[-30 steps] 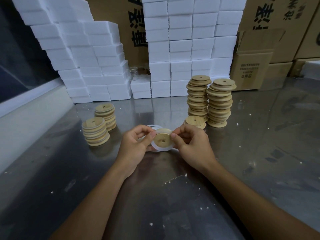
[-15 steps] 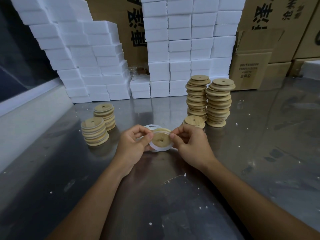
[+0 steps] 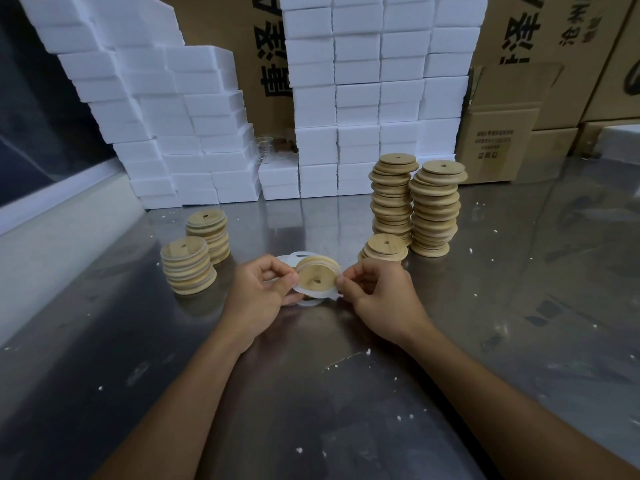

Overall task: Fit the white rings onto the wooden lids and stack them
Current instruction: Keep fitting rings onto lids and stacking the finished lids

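Little has shifted since a second ago: we have kept the lid between both hands at the same spot, and the white ring has crept round its edge only slightly.

Going left to right, two short stacks of ringed lids stand on the steel table, white bands showing between the wooden discs; by our reckoning these are the finished ones, parked on that side to keep them apart from the bare stock. Our left hand pinches the left edge of the wooden lid between thumb and curled fingers, steadying it tilted toward us so we can see the rim. The ring hangs round the lid's lower edge, seemingly not yet seated all the way. More loose rings lie on the table just behind and under the lid, within easy reach. Our right hand pinches the lid's right edge and the ring there, fingertips placed to work the band onto the rim. Beyond it sit a low pile and two tall stacks of bare lids, the supply waiting. Foam blocks and cardboard cartons line the back.
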Tool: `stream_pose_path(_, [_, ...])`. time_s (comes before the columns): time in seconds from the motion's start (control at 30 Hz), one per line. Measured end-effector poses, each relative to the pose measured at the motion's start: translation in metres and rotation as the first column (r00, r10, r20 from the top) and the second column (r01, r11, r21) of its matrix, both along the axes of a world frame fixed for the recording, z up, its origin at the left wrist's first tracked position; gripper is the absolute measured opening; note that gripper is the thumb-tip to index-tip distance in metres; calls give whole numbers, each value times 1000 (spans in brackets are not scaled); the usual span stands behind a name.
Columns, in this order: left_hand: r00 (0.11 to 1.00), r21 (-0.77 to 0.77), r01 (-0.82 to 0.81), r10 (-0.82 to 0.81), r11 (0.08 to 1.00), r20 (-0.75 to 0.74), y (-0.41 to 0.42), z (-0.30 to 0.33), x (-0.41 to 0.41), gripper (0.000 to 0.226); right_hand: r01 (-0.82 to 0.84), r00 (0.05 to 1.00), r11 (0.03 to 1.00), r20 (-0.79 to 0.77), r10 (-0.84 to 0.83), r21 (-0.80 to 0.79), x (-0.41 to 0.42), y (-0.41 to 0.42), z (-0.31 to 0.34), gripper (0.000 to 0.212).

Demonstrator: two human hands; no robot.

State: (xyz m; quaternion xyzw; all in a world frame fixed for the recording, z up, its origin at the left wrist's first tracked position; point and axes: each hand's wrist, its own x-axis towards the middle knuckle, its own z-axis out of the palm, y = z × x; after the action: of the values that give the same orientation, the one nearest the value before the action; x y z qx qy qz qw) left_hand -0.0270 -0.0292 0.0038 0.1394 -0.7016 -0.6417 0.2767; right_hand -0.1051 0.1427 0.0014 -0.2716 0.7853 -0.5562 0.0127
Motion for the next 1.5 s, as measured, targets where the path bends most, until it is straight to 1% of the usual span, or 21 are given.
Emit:
stream_pose_path(0.1, [1000,-49,-5,5,999,6,-1,-2,1,21,11,997,1000,-79,-13,-21,1,-1,1,11])
stream_pose_path(0.13, [1000,-99,-10,10,995,2,0,-2,1,25,17,994,999,-108,-20,-29,1,0,2,11])
stream_pose_path(0.2, [999,-253,-46,40,966,-29,4,-3,0,32,12,987,1000,-158,-16,-25,2,0,3,7])
stream_pose_path(0.23, [997,-341,-70,53,937,-58,7,-3,-1,30,4,983,1000,-186,-8,-23,3,1,4,5])
stream_pose_path(0.3, [990,-480,-110,55,871,-126,12,-1,-1,18,-15,964,1000,-265,11,-14,5,1,7,2])
stream_pose_path(0.37, [984,-520,-132,51,844,-168,16,3,-1,11,-23,932,1000,-362,24,5,7,1,10,3])
stream_pose_path(0.43, [979,-528,-151,52,836,-198,18,5,-1,7,-23,902,1000,-430,27,14,8,2,13,4])
stream_pose_path(0.5, [976,-547,-160,49,821,-212,20,7,0,9,-30,880,999,-473,39,26,9,2,14,4])
stream_pose_path(0.6, [974,-570,-161,38,805,-222,21,8,0,12,-34,857,998,-512,60,62,9,2,14,5])
stream_pose_path(0.67, [975,-567,-159,38,808,-219,20,7,-1,16,-32,850,998,-524,57,57,8,2,13,5])
stream_pose_path(0.8, [977,-497,-167,77,851,-196,18,3,-3,26,-32,872,999,-489,25,-7,6,2,11,3])
stream_pose_path(0.9, [975,-448,-181,101,875,-196,18,1,-4,28,-16,916,999,-401,0,-37,3,2,7,3])
stream_pose_path(1.0, [980,-399,-171,116,901,-160,16,-2,-4,30,-17,943,999,-334,6,-29,0,2,5,2])
stream_pose_path(1.13, [984,-324,-152,113,934,-136,14,-4,-3,25,-50,941,999,-335,42,-14,-1,3,6,2])
stream_pose_path(1.27, [986,-327,-141,101,934,-135,14,-4,-2,22,-64,942,998,-332,53,-23,1,4,6,6])
stream_pose_path(1.5, [985,-368,-151,106,918,-138,18,-1,-1,23,-5,930,1000,-368,3,-4,0,4,5,4])
